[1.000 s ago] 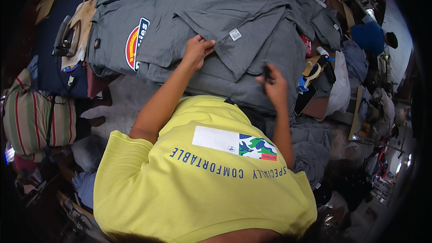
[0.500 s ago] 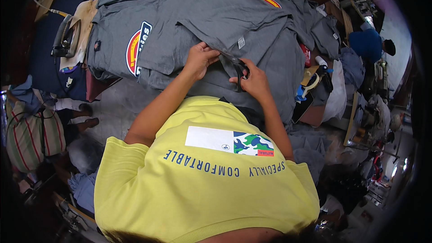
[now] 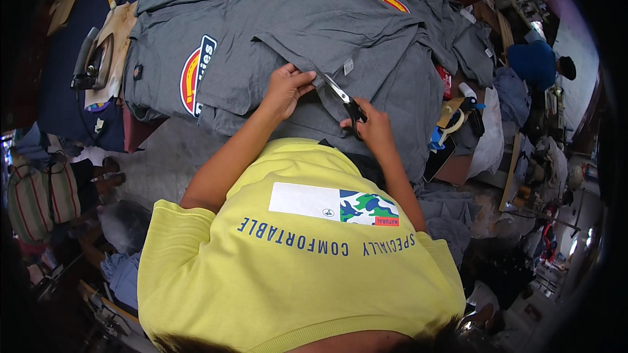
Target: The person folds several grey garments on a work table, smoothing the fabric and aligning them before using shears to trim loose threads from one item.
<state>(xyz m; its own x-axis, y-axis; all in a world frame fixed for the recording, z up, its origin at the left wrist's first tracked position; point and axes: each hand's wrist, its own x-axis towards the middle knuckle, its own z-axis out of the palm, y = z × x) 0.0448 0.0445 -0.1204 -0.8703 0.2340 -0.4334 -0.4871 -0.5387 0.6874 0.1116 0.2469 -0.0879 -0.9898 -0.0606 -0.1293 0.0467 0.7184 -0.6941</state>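
Grey T-shirts (image 3: 314, 19) lie stacked and spread on the work table in front of me. My left hand (image 3: 286, 88) pinches the folded edge of the top shirt, close to its small grey neck label (image 3: 348, 67). My right hand (image 3: 374, 129) is shut on a pair of black-handled scissors (image 3: 341, 96), whose blades point up and left and meet the cloth just beside my left fingers. My yellow T-shirt (image 3: 294, 268) fills the lower middle of the view.
An electric iron (image 3: 91, 64) rests on a scorched cloth at the table's left end. Small tools and a blue-and-yellow object (image 3: 451, 121) lie at the right edge. A striped bag (image 3: 39, 196) stands at far left. Another person in blue (image 3: 533, 62) works at upper right, among cloth piles.
My right hand took up the scissors and moved left toward my left hand. The blades now reach the shirt edge that my left hand holds.
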